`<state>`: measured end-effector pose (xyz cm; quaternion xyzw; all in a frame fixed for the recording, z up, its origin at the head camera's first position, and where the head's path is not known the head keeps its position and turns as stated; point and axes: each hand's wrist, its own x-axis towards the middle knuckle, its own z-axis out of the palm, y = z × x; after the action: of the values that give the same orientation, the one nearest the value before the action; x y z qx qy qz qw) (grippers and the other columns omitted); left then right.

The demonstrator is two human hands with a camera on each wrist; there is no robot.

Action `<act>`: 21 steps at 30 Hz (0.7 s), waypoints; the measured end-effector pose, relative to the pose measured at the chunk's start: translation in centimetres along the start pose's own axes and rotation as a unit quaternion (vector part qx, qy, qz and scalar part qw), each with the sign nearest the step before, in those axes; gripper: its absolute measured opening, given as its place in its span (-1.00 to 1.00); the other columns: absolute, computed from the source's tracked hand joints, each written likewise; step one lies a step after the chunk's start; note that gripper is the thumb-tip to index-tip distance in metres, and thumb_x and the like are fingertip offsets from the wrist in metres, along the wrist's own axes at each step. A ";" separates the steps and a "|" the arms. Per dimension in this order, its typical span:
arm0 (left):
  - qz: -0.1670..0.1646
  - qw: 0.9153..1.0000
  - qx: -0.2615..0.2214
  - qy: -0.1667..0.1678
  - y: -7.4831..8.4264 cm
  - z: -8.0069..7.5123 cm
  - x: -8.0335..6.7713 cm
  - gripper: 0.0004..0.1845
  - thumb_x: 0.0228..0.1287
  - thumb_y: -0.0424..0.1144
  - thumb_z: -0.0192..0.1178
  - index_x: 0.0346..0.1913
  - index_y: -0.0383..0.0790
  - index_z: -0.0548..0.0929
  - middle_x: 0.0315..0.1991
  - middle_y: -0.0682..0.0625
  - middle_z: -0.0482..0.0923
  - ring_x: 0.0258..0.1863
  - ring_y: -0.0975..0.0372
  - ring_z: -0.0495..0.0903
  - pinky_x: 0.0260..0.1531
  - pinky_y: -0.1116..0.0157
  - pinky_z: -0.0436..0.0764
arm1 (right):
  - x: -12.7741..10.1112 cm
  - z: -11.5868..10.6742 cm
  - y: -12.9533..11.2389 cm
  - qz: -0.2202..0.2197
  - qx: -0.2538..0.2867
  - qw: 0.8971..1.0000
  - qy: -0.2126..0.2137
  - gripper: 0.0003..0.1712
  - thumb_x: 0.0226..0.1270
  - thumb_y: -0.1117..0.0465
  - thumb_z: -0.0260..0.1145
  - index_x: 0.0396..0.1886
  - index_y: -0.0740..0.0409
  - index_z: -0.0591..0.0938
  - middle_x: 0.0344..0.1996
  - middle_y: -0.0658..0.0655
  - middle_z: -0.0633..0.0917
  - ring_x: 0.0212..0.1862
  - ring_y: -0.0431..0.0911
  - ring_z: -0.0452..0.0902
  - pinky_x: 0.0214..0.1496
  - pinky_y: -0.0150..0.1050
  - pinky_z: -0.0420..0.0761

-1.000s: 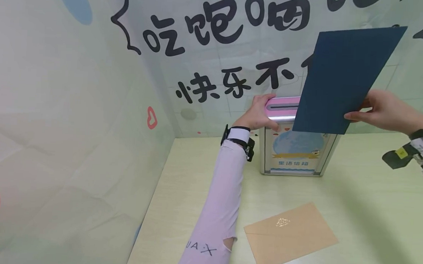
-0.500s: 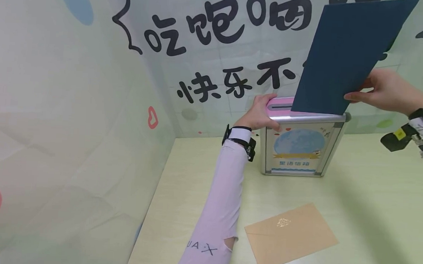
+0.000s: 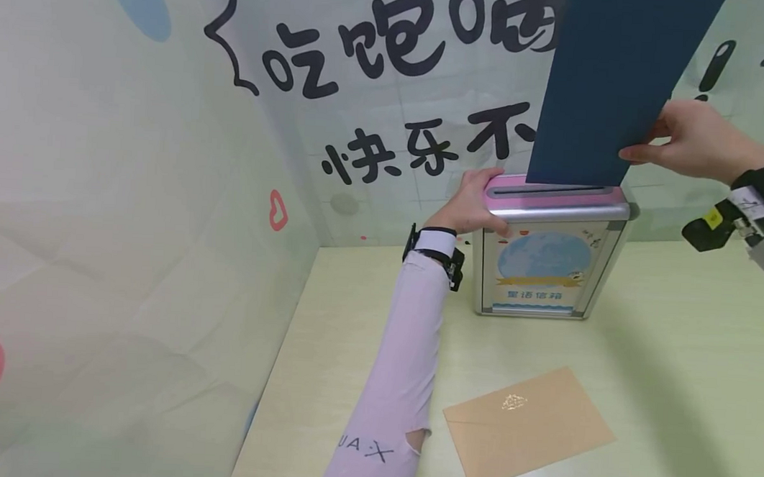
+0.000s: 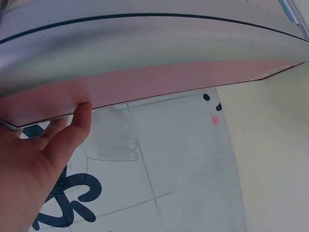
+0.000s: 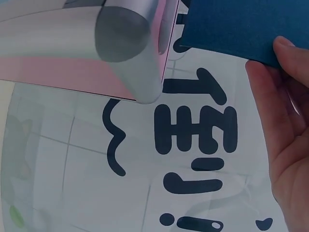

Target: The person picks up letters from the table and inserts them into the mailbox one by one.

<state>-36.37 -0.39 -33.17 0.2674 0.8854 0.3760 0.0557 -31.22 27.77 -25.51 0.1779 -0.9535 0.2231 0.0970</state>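
Observation:
My right hand [image 3: 692,143] pinches a dark blue envelope [image 3: 616,92] by its lower right side, thumb in front. The envelope stands upright, its bottom edge just above the pink top of a silver-framed letter box [image 3: 542,272]. In the head view that edge overlaps the back rim of the long slot [image 3: 507,192]. The right wrist view shows the blue envelope [image 5: 246,29] a little apart from the box's rounded end cap [image 5: 123,34]. At the box's top left corner my left hand [image 3: 468,207] grips it, thumb on the front and fingers behind.
A brown envelope [image 3: 529,428] with a gold print lies on the pale wooden table [image 3: 351,323] in front of the box. Right behind the box rises a wall covering with large black characters [image 3: 399,38]. Another covered wall [image 3: 128,254] stands on the left.
My right hand has raised the blue envelope, then brought it slightly left, uncovering the box's front and much of its slot. My left hand stays on the box's corner.

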 end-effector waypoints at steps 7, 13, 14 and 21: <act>0.001 1.000 -0.004 -0.001 0.0 -0.1 -0.1 0.11 -0.45 -0.27 0.47 0.34 -0.14 0.14 0.18 -0.01 0.10 0.05 0.27 0.15 -0.10 0.43 0.37 | 0.9 0.2 -0.4 -0.013 -0.015 1.000 -0.010 -0.61 0.23 0.21 0.22 0.00 0.33 0.45 -0.20 0.41 0.61 -0.27 -0.13 0.57 -0.13 0.07 0.48; 0.000 1.000 0.000 0.000 0.0 0.0 -0.1 0.10 -0.45 -0.26 0.47 0.34 -0.13 0.14 0.18 -0.02 0.09 0.04 0.27 0.15 -0.11 0.44 0.37 | 1.2 0.5 -0.8 -0.028 -0.005 0.999 -0.018 -0.62 0.23 0.21 0.23 -0.01 0.32 0.46 -0.17 0.40 0.61 -0.14 0.12 0.54 -0.16 0.03 0.49; 0.000 1.000 -0.001 0.001 0.0 0.0 -0.1 0.10 -0.46 -0.26 0.47 0.34 -0.12 0.15 0.18 -0.02 0.09 0.04 0.27 0.16 -0.11 0.44 0.37 | 1.2 0.6 -0.9 -0.028 0.002 0.999 -0.022 -0.61 0.23 0.22 0.22 0.00 0.33 0.44 -0.16 0.42 0.60 -0.10 0.25 0.49 -0.13 0.10 0.47; -0.003 1.000 -0.001 0.000 -0.1 0.0 0.0 0.10 -0.45 -0.26 0.46 0.34 -0.05 0.14 0.19 -0.01 0.08 0.02 0.27 0.17 -0.13 0.43 0.38 | 1.4 1.3 -0.9 -0.015 0.013 0.999 -0.037 -0.61 0.22 0.25 0.22 -0.01 0.37 0.45 -0.16 0.45 0.59 -0.09 0.26 0.49 -0.12 0.15 0.46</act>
<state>-36.41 -0.41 -33.24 0.2652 0.8859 0.3763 0.0571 -32.28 25.99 -25.95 0.2018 -0.9506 0.2274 0.0625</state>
